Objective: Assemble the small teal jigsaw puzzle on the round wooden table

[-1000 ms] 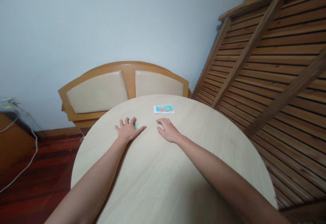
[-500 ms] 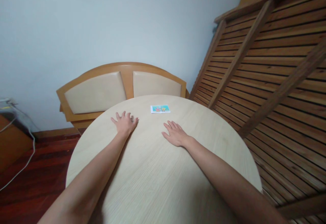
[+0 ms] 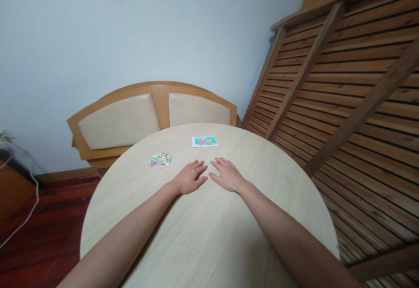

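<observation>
My left hand [image 3: 190, 177] lies flat and open on the round pale wooden table [image 3: 209, 235], fingers stretched out, holding nothing. My right hand [image 3: 227, 175] rests flat and open just beside it, thumbs nearly touching. A small heap of colourful jigsaw pieces [image 3: 159, 160] lies on the table to the left of my left hand, apart from it. A small picture card [image 3: 204, 141] with a teal cartoon print lies beyond both hands near the table's far edge.
A wooden headboard with beige padded panels [image 3: 152, 115] leans against the pale blue wall behind the table. A slatted wooden bed frame [image 3: 343, 87] leans at the right. Dark red floor and white cables [image 3: 22, 218] show at the left.
My left hand lifted off the jigsaw pieces, uncovering the heap, and slid right to rest beside my right hand. My right hand barely moved.
</observation>
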A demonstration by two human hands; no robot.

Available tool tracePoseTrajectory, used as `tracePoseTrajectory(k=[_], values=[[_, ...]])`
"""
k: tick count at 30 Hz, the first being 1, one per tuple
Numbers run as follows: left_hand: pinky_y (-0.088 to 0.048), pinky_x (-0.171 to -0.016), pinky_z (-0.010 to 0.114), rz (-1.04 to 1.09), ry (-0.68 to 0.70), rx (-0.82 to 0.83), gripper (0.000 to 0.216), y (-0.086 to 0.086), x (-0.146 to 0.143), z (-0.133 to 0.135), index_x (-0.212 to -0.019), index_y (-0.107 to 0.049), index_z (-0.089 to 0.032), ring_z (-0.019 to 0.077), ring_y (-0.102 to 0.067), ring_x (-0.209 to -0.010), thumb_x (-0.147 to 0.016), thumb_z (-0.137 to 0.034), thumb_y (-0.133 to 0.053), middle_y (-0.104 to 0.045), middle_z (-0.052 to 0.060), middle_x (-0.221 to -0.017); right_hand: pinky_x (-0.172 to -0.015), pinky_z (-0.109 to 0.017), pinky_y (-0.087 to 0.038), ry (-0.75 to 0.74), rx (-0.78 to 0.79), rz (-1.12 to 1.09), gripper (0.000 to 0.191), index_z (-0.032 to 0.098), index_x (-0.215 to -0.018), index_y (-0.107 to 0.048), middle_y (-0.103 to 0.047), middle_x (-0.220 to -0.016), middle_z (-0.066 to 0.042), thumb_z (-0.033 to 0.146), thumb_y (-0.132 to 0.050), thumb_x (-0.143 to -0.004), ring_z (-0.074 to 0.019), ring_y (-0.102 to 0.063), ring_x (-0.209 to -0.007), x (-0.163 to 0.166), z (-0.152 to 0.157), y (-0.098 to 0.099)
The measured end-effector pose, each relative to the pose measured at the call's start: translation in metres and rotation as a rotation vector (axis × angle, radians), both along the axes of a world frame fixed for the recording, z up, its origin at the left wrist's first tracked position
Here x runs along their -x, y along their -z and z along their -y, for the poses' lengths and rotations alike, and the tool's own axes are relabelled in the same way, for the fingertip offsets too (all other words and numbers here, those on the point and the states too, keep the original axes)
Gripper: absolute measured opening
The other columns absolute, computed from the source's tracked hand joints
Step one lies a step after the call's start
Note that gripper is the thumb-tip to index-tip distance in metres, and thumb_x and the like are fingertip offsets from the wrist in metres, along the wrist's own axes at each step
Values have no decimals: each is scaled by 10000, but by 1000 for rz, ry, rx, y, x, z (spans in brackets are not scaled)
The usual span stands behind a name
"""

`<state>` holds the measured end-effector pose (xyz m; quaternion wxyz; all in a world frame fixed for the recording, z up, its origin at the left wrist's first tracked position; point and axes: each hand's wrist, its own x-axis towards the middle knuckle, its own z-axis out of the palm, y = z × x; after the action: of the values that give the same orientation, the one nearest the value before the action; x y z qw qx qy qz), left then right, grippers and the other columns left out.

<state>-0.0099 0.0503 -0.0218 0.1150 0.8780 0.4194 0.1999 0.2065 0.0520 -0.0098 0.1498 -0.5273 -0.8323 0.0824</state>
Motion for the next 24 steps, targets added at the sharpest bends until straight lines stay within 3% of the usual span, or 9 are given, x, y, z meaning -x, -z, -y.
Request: tracePoseTrajectory(k=[24], values=[[-247, -1197, 522, -14, -10, 8, 595, -2, 3, 0, -1419, -537, -176, 343, -320, -1457, -957, -543, -455, -405, 143, -1543, -1213, -475, -169, -10, 35, 9, 664, 200, -1504, -424, -314, -1610, -105, 564, -439, -948, -301, -239, -1497, -4, 10, 0]])
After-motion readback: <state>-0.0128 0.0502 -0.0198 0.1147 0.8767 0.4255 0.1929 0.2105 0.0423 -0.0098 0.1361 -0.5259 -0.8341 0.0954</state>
